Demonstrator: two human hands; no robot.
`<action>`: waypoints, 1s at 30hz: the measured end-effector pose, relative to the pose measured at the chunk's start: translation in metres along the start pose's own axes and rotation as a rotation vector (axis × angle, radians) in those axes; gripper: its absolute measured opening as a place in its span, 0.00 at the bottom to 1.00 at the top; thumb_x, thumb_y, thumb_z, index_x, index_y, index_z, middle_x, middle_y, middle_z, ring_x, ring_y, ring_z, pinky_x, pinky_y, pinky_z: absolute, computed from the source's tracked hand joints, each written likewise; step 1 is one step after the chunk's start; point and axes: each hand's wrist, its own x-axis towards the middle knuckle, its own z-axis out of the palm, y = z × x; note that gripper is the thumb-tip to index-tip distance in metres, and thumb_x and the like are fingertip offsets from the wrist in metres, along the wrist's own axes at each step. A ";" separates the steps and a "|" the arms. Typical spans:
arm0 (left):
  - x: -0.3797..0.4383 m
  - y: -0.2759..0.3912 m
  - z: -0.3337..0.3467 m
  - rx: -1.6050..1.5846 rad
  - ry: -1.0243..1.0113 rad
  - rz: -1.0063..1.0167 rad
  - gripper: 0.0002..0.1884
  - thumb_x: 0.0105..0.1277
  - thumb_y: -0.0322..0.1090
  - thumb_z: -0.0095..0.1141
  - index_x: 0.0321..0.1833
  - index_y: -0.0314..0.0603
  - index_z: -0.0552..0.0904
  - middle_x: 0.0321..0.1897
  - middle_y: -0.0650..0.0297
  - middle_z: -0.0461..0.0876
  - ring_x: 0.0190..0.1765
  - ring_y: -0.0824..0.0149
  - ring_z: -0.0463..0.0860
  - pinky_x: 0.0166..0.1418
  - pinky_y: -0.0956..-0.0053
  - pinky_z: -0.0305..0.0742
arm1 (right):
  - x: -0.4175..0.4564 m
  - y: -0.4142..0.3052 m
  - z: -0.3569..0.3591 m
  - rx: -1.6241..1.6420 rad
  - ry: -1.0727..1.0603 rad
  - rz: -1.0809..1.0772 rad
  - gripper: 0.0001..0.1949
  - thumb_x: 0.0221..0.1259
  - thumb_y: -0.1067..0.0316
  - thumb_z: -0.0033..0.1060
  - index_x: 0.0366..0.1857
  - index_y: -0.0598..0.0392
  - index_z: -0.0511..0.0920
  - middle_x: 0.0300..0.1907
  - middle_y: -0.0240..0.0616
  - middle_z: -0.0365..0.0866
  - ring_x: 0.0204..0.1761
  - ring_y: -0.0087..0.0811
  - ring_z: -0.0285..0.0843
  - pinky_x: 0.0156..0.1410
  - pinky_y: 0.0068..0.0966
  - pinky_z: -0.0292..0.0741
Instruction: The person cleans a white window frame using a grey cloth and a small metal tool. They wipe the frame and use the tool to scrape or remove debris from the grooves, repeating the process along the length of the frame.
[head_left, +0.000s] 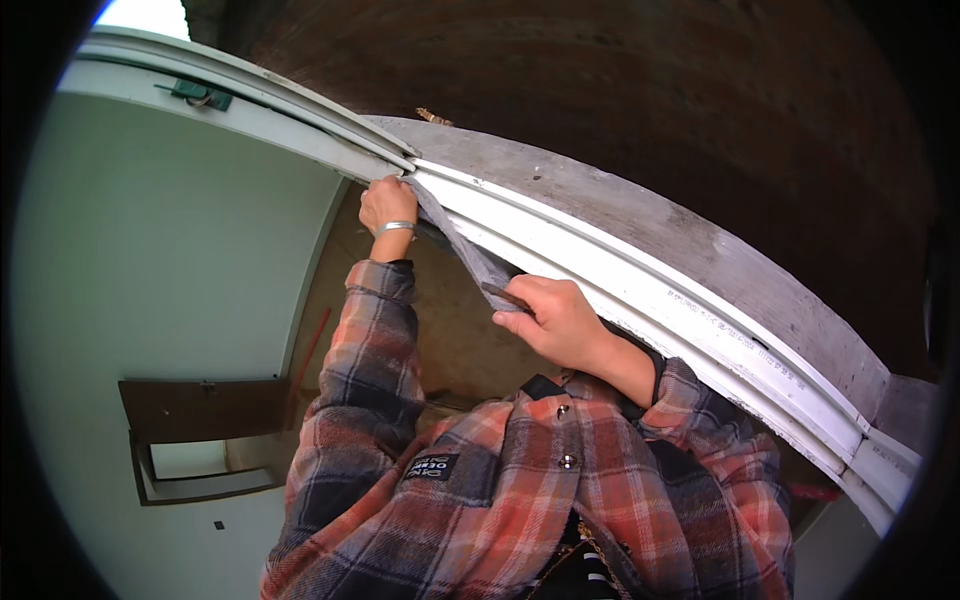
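My left hand (388, 206), with a silver bangle at its wrist, is closed on one end of a grey cloth (461, 240) at the corner of a white window frame (585, 247). The cloth hangs in a slanting strip along the frame's inner edge. Its other end is gripped by my right hand (555, 315), between thumb and fingers. A thin, dark, flat strip (507, 297) also sticks out of the right hand, lying against the cloth; its kind cannot be told.
A concrete sill (637, 180) runs outside the tracked frame. At the upper left is a sash rail with a green latch (201, 95). Below lie a brown floor (472, 330), a pale green wall (172, 240) and a dark brown door (202, 410).
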 end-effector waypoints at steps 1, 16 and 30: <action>-0.001 0.008 -0.011 -0.043 -0.115 -0.077 0.13 0.61 0.38 0.56 0.42 0.39 0.84 0.39 0.53 0.85 0.46 0.49 0.83 0.43 0.55 0.79 | -0.001 0.001 -0.001 0.009 0.004 0.006 0.11 0.55 0.64 0.65 0.31 0.59 0.74 0.28 0.46 0.76 0.31 0.51 0.75 0.34 0.39 0.71; -0.005 0.011 -0.033 -0.720 -0.944 -0.273 0.07 0.63 0.36 0.54 0.38 0.42 0.74 0.15 0.70 0.65 0.14 0.75 0.65 0.15 0.77 0.52 | -0.005 -0.010 -0.006 0.353 0.195 0.240 0.14 0.57 0.63 0.68 0.32 0.63 0.74 0.17 0.33 0.65 0.21 0.20 0.60 0.27 0.22 0.62; -0.053 0.030 -0.007 -0.542 -0.333 -0.394 0.27 0.52 0.38 0.65 0.55 0.33 0.81 0.52 0.45 0.82 0.55 0.52 0.82 0.60 0.67 0.74 | -0.013 -0.015 -0.003 0.333 0.145 0.170 0.10 0.54 0.65 0.64 0.31 0.58 0.75 0.28 0.47 0.77 0.31 0.52 0.77 0.34 0.39 0.72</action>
